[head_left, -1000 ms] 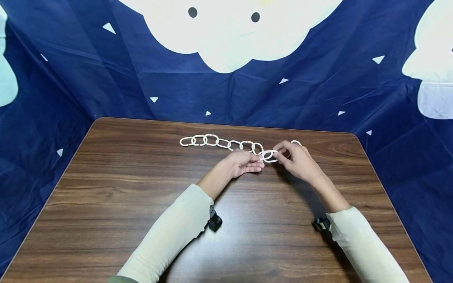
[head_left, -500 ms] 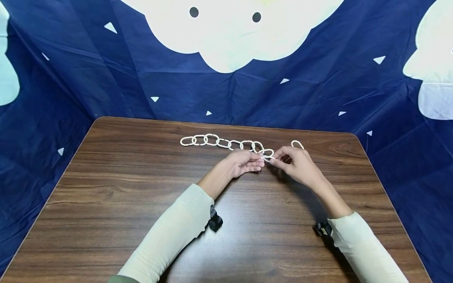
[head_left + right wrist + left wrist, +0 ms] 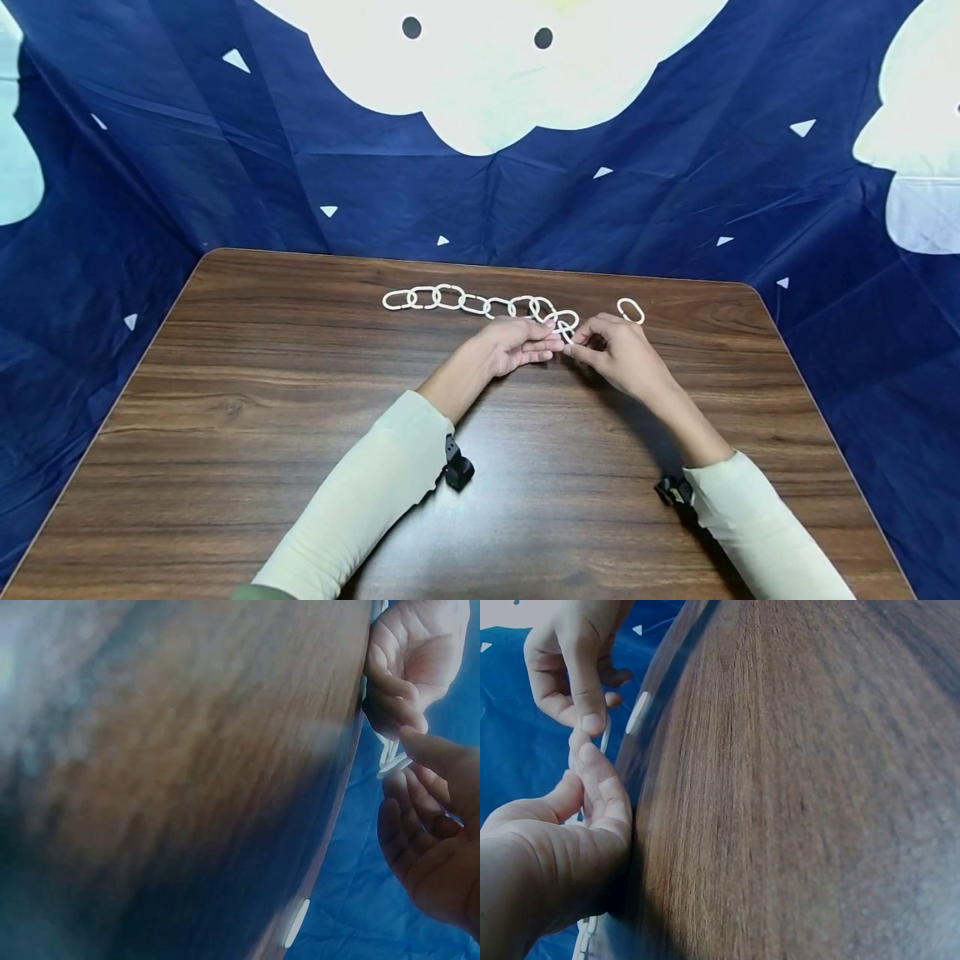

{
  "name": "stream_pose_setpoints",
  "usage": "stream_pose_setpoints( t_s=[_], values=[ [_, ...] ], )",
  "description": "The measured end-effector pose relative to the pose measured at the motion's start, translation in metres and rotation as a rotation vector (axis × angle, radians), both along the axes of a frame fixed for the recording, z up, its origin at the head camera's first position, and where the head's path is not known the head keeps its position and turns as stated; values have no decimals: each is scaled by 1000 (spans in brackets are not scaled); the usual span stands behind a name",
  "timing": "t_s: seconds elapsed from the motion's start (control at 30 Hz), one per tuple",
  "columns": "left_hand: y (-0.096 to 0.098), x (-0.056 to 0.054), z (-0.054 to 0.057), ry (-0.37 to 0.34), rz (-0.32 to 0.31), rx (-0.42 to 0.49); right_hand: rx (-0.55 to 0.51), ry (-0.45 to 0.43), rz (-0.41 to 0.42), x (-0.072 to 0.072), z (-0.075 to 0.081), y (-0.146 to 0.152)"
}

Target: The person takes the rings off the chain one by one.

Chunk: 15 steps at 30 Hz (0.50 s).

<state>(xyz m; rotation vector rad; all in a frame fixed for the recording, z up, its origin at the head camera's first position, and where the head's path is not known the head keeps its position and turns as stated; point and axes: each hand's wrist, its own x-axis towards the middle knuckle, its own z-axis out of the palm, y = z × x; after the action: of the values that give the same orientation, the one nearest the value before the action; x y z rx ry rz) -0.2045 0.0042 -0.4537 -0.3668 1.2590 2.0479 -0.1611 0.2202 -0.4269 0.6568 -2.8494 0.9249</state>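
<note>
The right hand [image 3: 624, 354] pinched an end link [image 3: 567, 332] between thumb and fingers, and the left hand [image 3: 521, 343] gripped the neighbouring part of the white chain [image 3: 411, 297] between thumb and fingers, its lower fingers loosely bent beneath. The two hands met fingertip to fingertip, a grip that probably kept both pieces steady while leaving the overlap between them exposed; whether the end link was fully threaded through its neighbour could not be told. The rest of the chain trailed leftward from the left hand along the far part of the wooden table [image 3: 300, 375], laid out nearly straight, which presumably kept it from tangling. A loose link [image 3: 636, 304] lay apart from it, just beyond the right hand and seemingly within easy reach.
</note>
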Motion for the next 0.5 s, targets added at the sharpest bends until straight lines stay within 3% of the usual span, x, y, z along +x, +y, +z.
stream_pose_setpoints(
  t_s=[0.5],
  values=[
    [0,-1,-3,38,-8,-9,40,-119,-63,-4,6,-10]
  ],
)
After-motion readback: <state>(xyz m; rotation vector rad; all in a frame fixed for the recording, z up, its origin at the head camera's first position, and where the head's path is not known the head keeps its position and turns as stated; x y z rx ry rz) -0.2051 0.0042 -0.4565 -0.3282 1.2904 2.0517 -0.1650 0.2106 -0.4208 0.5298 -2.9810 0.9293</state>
